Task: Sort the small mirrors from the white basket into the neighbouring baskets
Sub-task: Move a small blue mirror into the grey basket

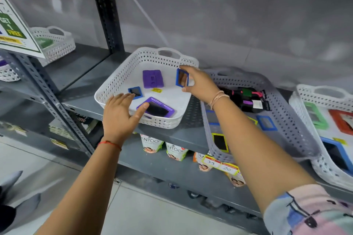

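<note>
The white basket (pixel 118 80) sits tilted on the grey shelf. My right hand (pixel 198 84) holds a small blue-framed mirror (pixel 182 78) upright above the basket's right side, pinched between thumb and fingers. My left hand (pixel 120 114) rests on the basket's front rim, its thumb touching a larger purple-framed mirror (pixel 157 108) that lies flat inside. Also in the basket are a small blue-framed mirror (pixel 135 92), a purple mirror lying face down (pixel 152 78) and a yellow tag (pixel 157 90). To the right stands a grey basket (pixel 294 120) with small blue and yellow-framed mirrors.
A second white basket (pixel 305 99) at far right holds green, red and blue-framed mirrors. Dark combs or brushes (pixel 248 99) lie at the back of the grey basket. Another white basket (pixel 57 44) stands far left. Pouches (pixel 175 150) and price tags (pixel 219 165) hang below the shelf.
</note>
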Available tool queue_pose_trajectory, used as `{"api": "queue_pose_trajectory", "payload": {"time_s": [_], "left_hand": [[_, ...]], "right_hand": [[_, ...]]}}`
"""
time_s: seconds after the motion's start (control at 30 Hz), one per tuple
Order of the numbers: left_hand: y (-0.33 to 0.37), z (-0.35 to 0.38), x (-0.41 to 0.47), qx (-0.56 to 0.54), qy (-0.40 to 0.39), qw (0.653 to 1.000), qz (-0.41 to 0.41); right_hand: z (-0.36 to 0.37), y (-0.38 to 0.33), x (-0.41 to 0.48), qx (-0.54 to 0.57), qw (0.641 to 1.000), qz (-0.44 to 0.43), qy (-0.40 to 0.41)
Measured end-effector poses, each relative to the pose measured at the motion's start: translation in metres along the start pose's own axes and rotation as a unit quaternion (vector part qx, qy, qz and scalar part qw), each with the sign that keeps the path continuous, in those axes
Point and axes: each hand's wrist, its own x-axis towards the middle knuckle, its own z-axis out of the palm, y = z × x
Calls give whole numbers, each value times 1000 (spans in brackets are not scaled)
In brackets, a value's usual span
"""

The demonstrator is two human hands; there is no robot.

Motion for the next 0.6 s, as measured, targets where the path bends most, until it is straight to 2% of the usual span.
{"api": "queue_pose_trajectory", "payload": {"time_s": [0.1,0.17,0.33,0.47,0.6], "left_hand": [[0,-1,-2,-5,2,1000,6],[-1,-1,-1,-4,4,1000,8],[1,1,0,-7,12,1000,9],[2,2,-1,1,18,1000,6],[5,3,-3,3,25,1000,4]], "right_hand": [[-21,15,-30,21,998,2,59],[-32,28,-52,27,997,30,62],[-57,60,-103,-72,992,101,2],[-73,80,-134,-175,970,156,-65],[-76,91,-151,-194,948,217,-129]]}}
